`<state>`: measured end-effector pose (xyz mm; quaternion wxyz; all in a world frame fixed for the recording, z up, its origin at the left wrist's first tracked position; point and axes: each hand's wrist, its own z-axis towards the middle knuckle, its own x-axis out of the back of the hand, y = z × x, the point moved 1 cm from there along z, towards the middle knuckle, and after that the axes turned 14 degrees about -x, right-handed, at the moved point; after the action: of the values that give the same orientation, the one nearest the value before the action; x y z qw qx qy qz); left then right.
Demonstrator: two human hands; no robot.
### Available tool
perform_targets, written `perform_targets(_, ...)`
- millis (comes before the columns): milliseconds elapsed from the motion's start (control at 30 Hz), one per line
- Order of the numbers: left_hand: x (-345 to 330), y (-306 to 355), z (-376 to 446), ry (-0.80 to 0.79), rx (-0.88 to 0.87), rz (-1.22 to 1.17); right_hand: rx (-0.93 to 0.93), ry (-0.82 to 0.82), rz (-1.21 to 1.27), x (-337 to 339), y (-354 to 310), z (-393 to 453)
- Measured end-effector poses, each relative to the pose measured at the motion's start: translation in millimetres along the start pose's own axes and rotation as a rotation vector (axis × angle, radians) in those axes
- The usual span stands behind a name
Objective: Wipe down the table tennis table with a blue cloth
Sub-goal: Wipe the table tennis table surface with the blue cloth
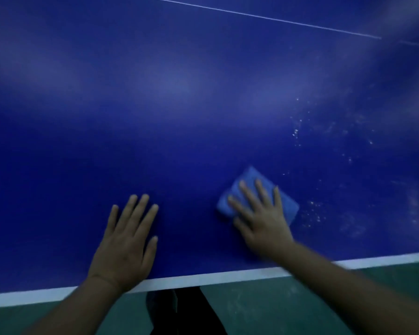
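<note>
The blue table tennis table [179, 117] fills most of the view, with a white stripe along its near edge. A folded light-blue cloth [254, 178] lies on the table near that edge. My right hand [259, 216] presses flat on the cloth with fingers spread, covering its lower half. My left hand [126, 243] rests flat on the bare table to the left of the cloth, fingers apart, holding nothing. White specks and faint smears [315, 213] mark the surface just right of the cloth.
A thin white line [264, 18] crosses the far part of the table. Beyond the near edge lies a green floor [288, 308], and dark trouser legs [186, 310] show below the edge.
</note>
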<state>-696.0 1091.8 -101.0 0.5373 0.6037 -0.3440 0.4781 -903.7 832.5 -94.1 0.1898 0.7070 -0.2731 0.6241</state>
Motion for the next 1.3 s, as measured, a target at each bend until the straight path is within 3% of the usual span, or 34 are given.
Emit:
perform_targets(67,-2,3,-3,-0.023,-0.068,0.011,0.169,-0.045,-0.015,-1,3,-56)
perform_targets(133,-1,2,-1,-0.034,-0.078,0.017,0.311,-0.098,-0.061,-1,18,-51)
perform_targets(167,-1,1,0,-0.045,-0.072,0.023,0.296,-0.099,-0.097,-1,24,-34)
perform_targets(233,-1,2,0,-0.060,-0.072,0.041,0.002,-0.039,-0.061,5,36,9)
perform_targets(333,-3,1,-1,-0.063,-0.065,0.044,-0.608,0.017,0.123,15,31,52)
perform_targets(400,-3,1,-1,-0.063,-0.061,0.041,-0.770,0.032,0.147,11,-5,51)
perform_targets(433,-3,0,0,-0.063,-0.060,0.038,-0.718,0.064,0.128,6,-29,41)
perform_targets(533,-4,1,-1,-0.051,-0.047,0.023,-0.334,0.057,0.114,-14,-85,-25)
perform_targets(600,-4,2,-1,-0.044,-0.040,0.018,-0.291,0.042,0.079,-22,-63,-60)
perform_targets(667,-4,1,-1,-0.040,-0.035,0.011,-0.512,0.062,0.053,-17,-10,-69)
perform_targets(733,-4,1,-1,-0.039,-0.037,0.009,-0.845,0.001,0.021,-9,48,-72)
perform_targets(800,-4,1,-1,-0.037,-0.040,0.010,-1.113,-0.026,0.116,3,86,-70)
perform_targets(900,-4,0,-1,-0.027,-0.041,0.007,-1.321,0.064,0.219,5,70,-50)
perform_targets(967,-3,1,-1,-0.029,-0.041,0.013,-1.150,0.107,0.169,-5,13,-40)
perform_targets(1067,-4,1,-2,-0.027,-0.037,0.010,-0.317,0.056,0.034,-24,-63,-72)
perform_targets(1133,-4,2,-1,-0.024,-0.033,0.003,0.032,-0.018,-0.049,-25,-33,-90)
perform_targets(1200,-4,2,0,-0.031,-0.033,0.012,-0.111,-0.018,-0.051,-17,29,-81)
perform_targets(1300,-4,3,0,-0.038,-0.027,0.024,-0.796,-0.020,0.047,-1,110,-58)
